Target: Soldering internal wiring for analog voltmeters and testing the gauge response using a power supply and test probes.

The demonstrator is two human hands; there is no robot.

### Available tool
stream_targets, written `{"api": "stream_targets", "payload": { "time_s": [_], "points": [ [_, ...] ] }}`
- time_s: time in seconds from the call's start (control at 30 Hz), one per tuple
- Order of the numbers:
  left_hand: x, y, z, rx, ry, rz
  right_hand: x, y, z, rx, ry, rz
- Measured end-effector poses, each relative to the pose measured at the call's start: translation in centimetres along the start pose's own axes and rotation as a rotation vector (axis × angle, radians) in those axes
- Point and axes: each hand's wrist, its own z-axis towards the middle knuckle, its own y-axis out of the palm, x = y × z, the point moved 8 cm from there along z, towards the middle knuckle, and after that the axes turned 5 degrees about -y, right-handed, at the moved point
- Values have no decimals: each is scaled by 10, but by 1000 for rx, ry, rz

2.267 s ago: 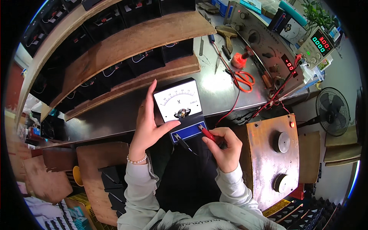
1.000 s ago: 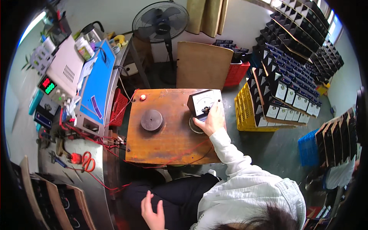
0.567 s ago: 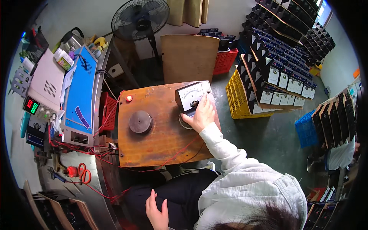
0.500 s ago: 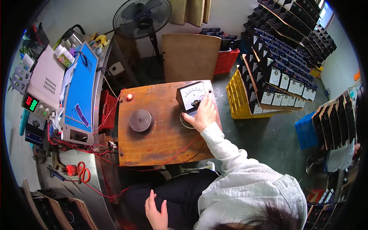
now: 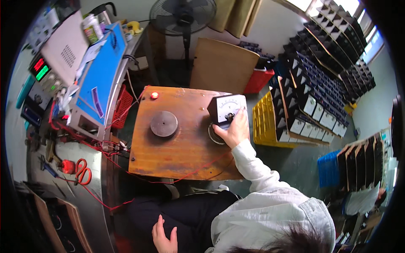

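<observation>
My right hand [image 5: 237, 131] is closed on a black-cased panel meter [image 5: 229, 105] with a white dial and a dark knob. The thumb sits at its lower left, while the fingers reach along its right side. The meter stands at the right end of a worn wooden board [image 5: 185, 156], beside a ring-shaped piece [image 5: 215, 134] that the hand partly hides. To the left on the board is a round dark disc [image 5: 164, 124]. My left hand [image 5: 164, 237] rests over my lap, fingers and thumb apart, holding nothing.
A lit red indicator lamp [image 5: 154, 95] is at the board's far left corner, and a red wire [image 5: 192, 172] crosses its near side. Left stand a blue instrument case [image 5: 90, 84] and orange-handled scissors [image 5: 83, 170]. A yellow crate [image 5: 263, 122] with stacked meters stands right; a fan [image 5: 183, 17] is behind.
The whole view has shifted and tilted slightly. My right hand stays on the meter, which looks about unmoved on the board. My left hand remains over my lap.
</observation>
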Motion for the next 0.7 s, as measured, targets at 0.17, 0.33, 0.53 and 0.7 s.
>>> {"api": "stream_targets", "payload": {
  "time_s": [0.17,0.33,0.53,0.7],
  "points": [
    [-19,-12,-13,69,-74,-19,-28,-1,7,158,-267,43],
    [-28,-36,-34,152,-107,21,-150,35,35,-86,-298,409],
    [-70,-26,-76,264,-223,-37,-160,135,59,56,-509,177],
    [-73,-28,-112,578,-349,-5,-140,222,145,-546,-461,638]
  ]
}}
